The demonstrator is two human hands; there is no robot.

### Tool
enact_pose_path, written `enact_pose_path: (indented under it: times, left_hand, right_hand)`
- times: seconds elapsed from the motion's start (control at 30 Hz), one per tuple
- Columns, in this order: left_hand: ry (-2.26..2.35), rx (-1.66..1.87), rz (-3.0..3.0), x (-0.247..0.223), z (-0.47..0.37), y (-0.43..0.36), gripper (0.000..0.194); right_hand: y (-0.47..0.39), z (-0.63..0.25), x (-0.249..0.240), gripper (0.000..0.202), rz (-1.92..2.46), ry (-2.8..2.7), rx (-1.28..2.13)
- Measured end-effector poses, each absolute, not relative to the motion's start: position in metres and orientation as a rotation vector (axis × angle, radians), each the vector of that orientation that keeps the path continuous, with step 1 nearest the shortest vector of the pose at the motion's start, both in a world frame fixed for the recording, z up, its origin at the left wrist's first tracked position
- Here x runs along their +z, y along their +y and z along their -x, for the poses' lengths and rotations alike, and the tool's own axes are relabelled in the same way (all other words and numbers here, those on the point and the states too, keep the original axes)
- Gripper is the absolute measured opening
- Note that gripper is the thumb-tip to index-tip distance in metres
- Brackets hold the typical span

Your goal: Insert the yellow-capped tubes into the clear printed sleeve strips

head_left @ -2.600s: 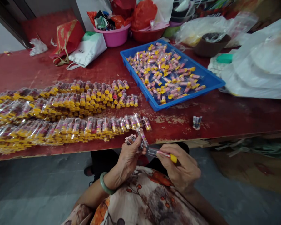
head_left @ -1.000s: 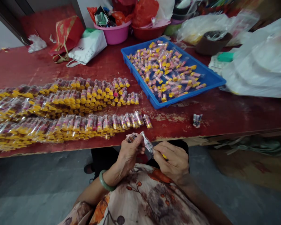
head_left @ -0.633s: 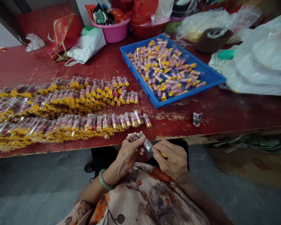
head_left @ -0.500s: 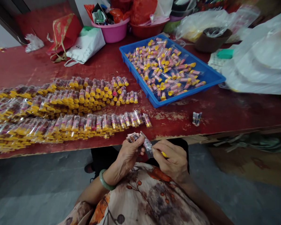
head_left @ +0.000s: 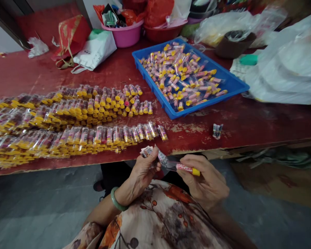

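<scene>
My left hand (head_left: pixel 142 171) pinches a small printed paper slip (head_left: pixel 146 151) and the open end of a clear tube (head_left: pixel 171 165), just below the red table's front edge (head_left: pixel 191 150). My right hand (head_left: pixel 207 181) holds the same tube by its pink part and yellow cap (head_left: pixel 195 171). The tube lies almost level between the hands. Long rows of yellow-capped tubes (head_left: pixel 75 136) lie on the table to the left. A blue tray (head_left: pixel 230 84) with several loose tubes stands behind the hands.
One folded slip (head_left: pixel 217 130) lies on the table at the right. A pink bowl (head_left: pixel 124 34), a red bowl (head_left: pixel 162 34), a white bag (head_left: pixel 95 52) and clear plastic bags (head_left: pixel 287 72) crowd the back and right. Grey floor shows below the table.
My right hand has drawn away to the right, so the tube now lies stretched out and its pink part and yellow cap show. The left hand has stayed in place.
</scene>
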State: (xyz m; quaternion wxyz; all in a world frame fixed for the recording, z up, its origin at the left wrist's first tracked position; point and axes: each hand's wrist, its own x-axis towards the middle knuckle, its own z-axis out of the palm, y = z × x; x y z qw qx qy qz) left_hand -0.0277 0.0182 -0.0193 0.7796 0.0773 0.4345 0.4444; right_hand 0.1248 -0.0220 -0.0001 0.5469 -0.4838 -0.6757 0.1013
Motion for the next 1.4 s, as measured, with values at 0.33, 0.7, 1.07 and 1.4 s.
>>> enact_pose_path:
  times: [0.33, 0.7, 1.07, 1.4]
  left_hand:
    - [0.897, 0.935, -0.205, -0.012, 0.030, 0.013, 0.040]
    - [0.910, 0.901, -0.296, -0.010, 0.029, 0.010, 0.038]
    - [0.850, 0.820, -0.406, -0.014, 0.029, 0.007, 0.037]
    - [0.788, 0.788, -0.562, -0.019, 0.029, 0.008, 0.031]
  right_hand:
    - [-0.030, -0.122, -0.009, 0.043, 1.118, -1.936, -0.309]
    - [-0.034, -0.114, -0.018, 0.052, 1.124, -1.868, 0.080]
    - [-0.023, -0.121, -0.018, 0.067, 1.197, -1.449, 0.912]
    - [0.001, -0.124, -0.005, 0.088, 1.285, -1.421, 1.230]
